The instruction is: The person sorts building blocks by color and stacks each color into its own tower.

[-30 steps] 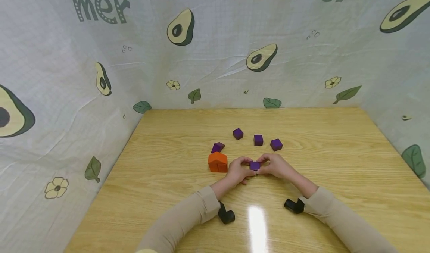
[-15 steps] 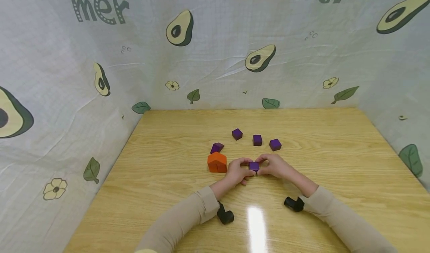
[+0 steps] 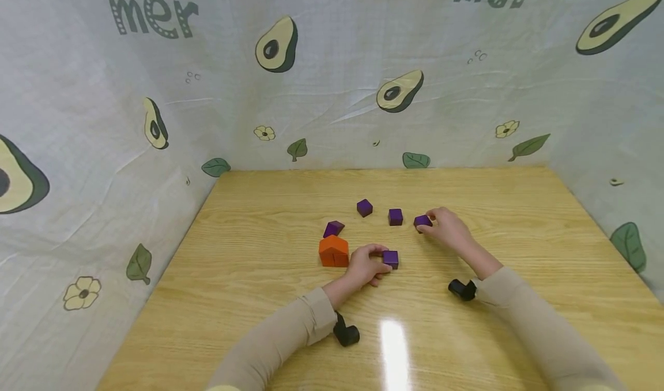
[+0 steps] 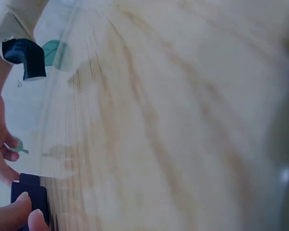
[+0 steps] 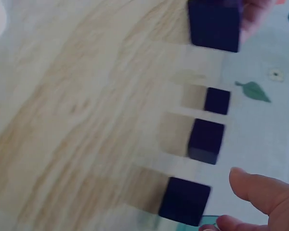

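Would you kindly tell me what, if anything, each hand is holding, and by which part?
The left hand pinches a purple block by its near and far sides; the right hand, open beside another block, seems to hold nothing.

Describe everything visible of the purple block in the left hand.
The purple block is box-shaped and smooth-looking, its top brighter than its dark front. It looks level, right of the orange piece in the head view, held by the left hand. Its material cannot be told.
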Tool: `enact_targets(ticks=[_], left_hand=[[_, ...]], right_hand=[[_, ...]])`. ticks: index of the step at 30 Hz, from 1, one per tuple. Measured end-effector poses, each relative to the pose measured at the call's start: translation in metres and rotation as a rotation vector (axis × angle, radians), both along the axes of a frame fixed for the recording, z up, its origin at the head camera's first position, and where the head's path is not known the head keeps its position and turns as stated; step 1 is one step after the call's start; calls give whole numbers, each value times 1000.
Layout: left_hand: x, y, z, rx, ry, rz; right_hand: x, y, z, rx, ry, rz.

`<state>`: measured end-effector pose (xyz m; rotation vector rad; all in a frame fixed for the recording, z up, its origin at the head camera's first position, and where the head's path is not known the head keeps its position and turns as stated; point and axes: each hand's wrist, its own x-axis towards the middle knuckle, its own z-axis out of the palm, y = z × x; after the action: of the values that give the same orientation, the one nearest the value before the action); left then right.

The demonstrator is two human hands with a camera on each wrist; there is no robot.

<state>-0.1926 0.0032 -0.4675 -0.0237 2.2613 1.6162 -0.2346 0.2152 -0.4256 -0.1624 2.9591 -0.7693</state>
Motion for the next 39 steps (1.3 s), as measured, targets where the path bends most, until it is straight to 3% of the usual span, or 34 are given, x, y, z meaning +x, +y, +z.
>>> enact_targets(ticks=[6, 14, 20, 27, 39], left_hand=[[0, -1, 1, 6, -4, -14], [2, -4, -2, 79, -40, -2], [3, -5, -4, 107, -34, 1], [2, -5, -2, 99, -36, -1], [1, -5, -4, 105, -40, -16]], right_hand=[[-11, 3, -11, 3, -5, -17], [-14, 4, -14, -47, -29, -6], [-3, 4, -13, -98, -60, 73], [10, 6, -12, -106, -31, 209], [23, 3, -15, -138, -29, 305]])
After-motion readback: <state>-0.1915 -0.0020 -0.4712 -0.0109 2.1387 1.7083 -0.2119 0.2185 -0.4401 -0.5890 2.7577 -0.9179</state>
